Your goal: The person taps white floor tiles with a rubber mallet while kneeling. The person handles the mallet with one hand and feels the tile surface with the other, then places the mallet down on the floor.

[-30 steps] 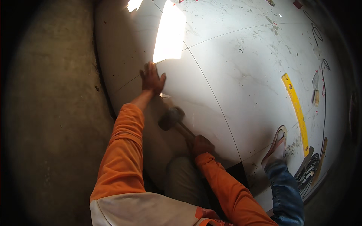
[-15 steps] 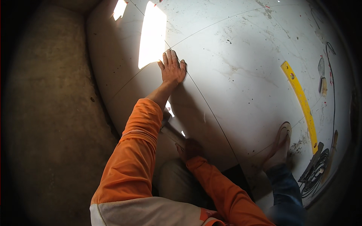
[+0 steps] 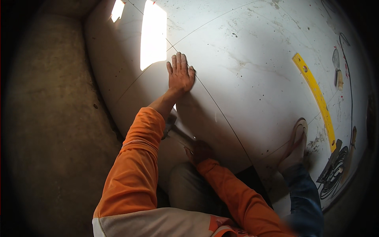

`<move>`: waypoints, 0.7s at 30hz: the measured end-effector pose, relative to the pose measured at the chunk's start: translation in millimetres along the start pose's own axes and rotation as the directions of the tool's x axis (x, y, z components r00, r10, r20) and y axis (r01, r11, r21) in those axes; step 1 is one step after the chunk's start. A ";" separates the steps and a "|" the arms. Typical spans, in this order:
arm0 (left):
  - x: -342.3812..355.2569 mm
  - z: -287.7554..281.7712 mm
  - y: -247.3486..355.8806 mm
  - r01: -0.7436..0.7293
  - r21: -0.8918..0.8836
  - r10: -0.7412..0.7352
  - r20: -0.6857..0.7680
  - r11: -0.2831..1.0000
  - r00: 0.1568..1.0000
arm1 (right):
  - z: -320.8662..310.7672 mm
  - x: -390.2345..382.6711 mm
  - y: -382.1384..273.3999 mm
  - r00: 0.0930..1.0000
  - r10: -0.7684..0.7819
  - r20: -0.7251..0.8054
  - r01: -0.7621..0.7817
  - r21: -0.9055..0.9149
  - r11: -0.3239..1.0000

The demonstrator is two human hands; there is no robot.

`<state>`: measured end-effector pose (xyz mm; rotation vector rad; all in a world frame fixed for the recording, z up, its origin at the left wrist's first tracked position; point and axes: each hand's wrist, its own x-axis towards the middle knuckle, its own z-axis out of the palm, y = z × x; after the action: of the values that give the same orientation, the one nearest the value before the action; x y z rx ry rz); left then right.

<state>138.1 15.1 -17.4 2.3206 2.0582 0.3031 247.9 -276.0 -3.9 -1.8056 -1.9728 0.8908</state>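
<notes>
My left hand (image 3: 181, 75) lies flat on a large pale floor tile (image 3: 213, 136), its fingers stretched out. The fingertips are just short of the point where several thin tile joints cross. Lower down, my right hand (image 3: 202, 151) is wrapped round the handle of a mallet (image 3: 182, 136). The dark mallet head (image 3: 169, 125) is beside my left forearm, which partly covers it. Whether the head touches the tile I cannot tell. Shadow dims the fingers of the right hand.
A yellow spirit level (image 3: 315, 98) lies on the tiles at the right. Past it are a pointed trowel (image 3: 337, 70) and a coiled dark cable (image 3: 334, 177). A sandalled foot (image 3: 297, 144) stands nearby. Bare concrete (image 3: 51, 106) borders the tiles on the left.
My left hand has slid slightly back from the joint crossing. More of the mallet head shows beside my left forearm. The whole view has shifted a little.
</notes>
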 end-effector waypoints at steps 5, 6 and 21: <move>-63.5 -16.8 -26.5 -0.288 -0.093 0.298 0.125 0.953 0.946 | -1.1 1.1 3.9 0.976 -0.211 -0.054 0.209 -0.047 0.977; -68.1 -24.3 -60.8 -0.262 -0.075 0.272 0.191 0.962 0.943 | -3.7 1.6 4.1 0.992 -0.122 0.038 0.124 -0.035 0.992; -213.5 -59.3 -291.3 0.576 0.179 -0.578 -0.046 0.798 0.815 | -41.9 26.7 -34.8 0.971 0.052 0.232 -0.030 -0.096 0.995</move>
<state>-180.5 -164.8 -29.4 1.6164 2.7485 0.0744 242.9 -240.7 45.2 -1.8724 -2.1575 1.0877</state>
